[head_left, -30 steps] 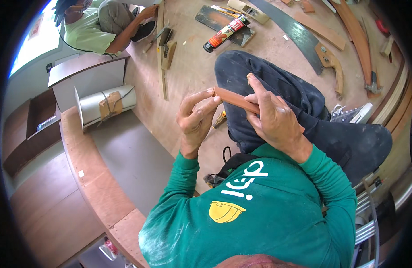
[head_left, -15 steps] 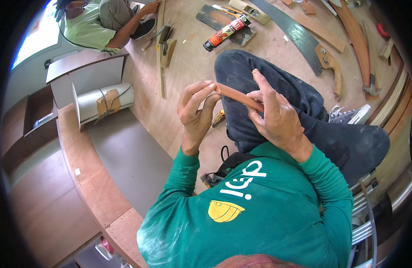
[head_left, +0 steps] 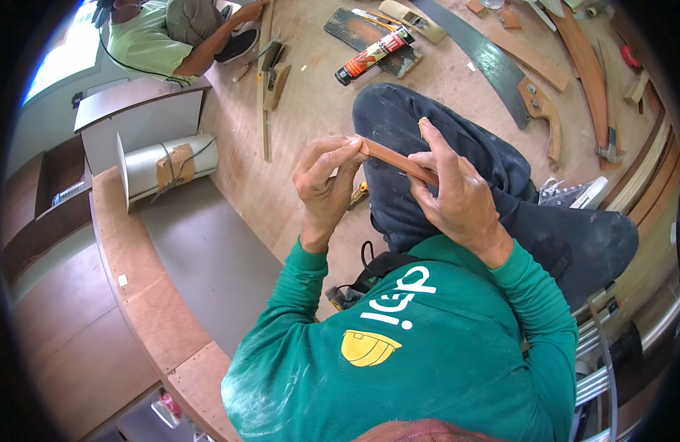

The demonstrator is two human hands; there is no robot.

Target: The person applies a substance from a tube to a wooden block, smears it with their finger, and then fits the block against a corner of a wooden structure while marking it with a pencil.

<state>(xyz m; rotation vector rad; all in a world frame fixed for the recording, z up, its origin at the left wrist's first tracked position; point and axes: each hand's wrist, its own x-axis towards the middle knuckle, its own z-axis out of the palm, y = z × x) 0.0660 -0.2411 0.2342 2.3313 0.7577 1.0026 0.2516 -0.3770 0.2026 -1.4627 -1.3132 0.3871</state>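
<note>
My left hand (head_left: 325,180) pinches the near-left end of a narrow reddish wooden strip (head_left: 391,158). My right hand (head_left: 457,199) grips the strip's other end, index finger raised with something tan at its tip. The strip is held above my bent knee in dark trousers (head_left: 380,107). A yellow-and-black tool (head_left: 358,193) lies on the floor just behind my left hand, partly hidden.
A co-worker (head_left: 152,44) sits at upper left by a long batten and hand planes (head_left: 277,81). On the plywood floor (head_left: 244,184) lie a caulk tube (head_left: 373,55), a handsaw (head_left: 502,66), hammer (head_left: 611,151) and offcuts. A curved plywood frame (head_left: 145,295) and white roll (head_left: 174,169) are left.
My hands have risen slightly with the strip and shifted a little right relative to my body. The fingertips of my left hand have adjusted on the strip's end. The surroundings have drifted slightly in view.
</note>
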